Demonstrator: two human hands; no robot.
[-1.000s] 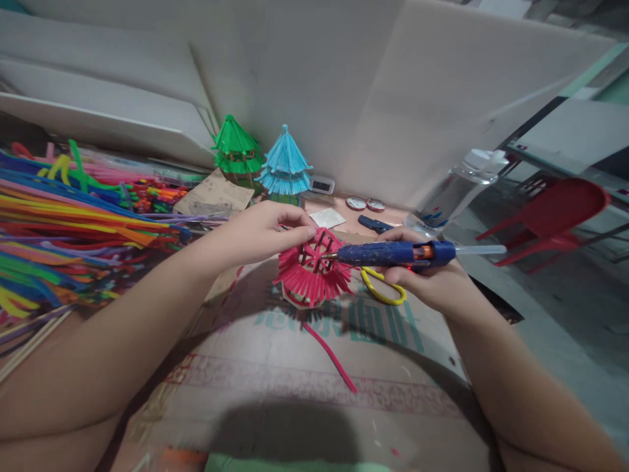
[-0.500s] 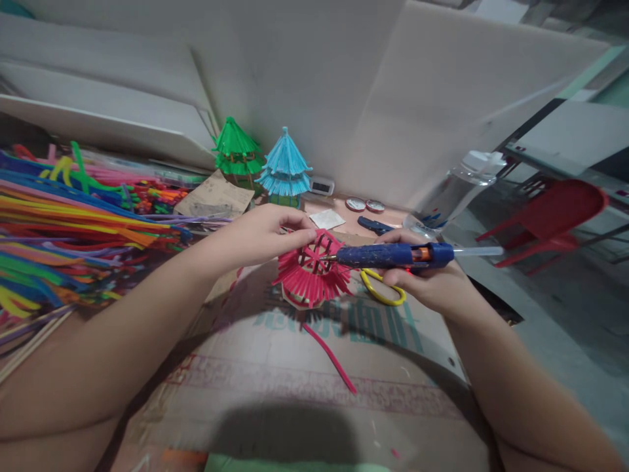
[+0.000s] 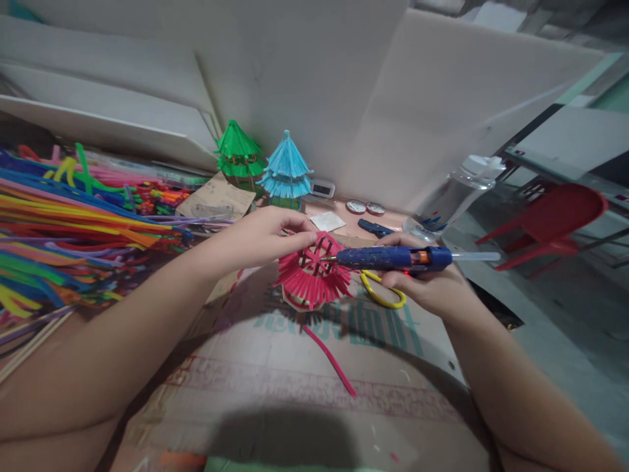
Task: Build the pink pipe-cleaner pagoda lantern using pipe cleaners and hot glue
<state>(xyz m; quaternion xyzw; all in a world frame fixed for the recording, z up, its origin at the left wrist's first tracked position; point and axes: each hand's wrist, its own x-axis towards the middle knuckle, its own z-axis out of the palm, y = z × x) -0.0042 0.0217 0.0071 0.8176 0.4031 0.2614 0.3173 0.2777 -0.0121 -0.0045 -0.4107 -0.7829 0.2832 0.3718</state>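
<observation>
On the bench [image 3: 392, 217], at the middle: the red model [image 3: 314, 288] stands on a sheet of cardboard [image 3: 275, 380], between your two hands, with its lattice top facing up.
Left grip: your left hand [image 3: 275, 236] has the thumb on the upper left rim of the model, and it appears pinched there with the fingers behind; these are partly hidden.
Right grip: your right hand [image 3: 432, 285] is clamped around the blue glue gun [image 3: 378, 257], which lies almost level and points to the left.
Nozzle: the metal nozzle [image 3: 328, 259] is over the lattice; if it touches a bar, I cannot tell.
Just changed: compared with one second ago, the gun has moved very slightly leftward, so its nozzle reaches a little further across the lattice. The model has kept its place between your hands, and the whole view has tilted a little.
Meaning: in my judgement, you are in the same gluing step, only at a finer position, and the steady left hand matters most.
Loose strip: one red strip [image 3: 330, 360] lies on the cardboard, nearer to you, as before.
Behind: the green model [image 3: 238, 151] and the blue model [image 3: 287, 167] stand side by side, unmoved.
</observation>
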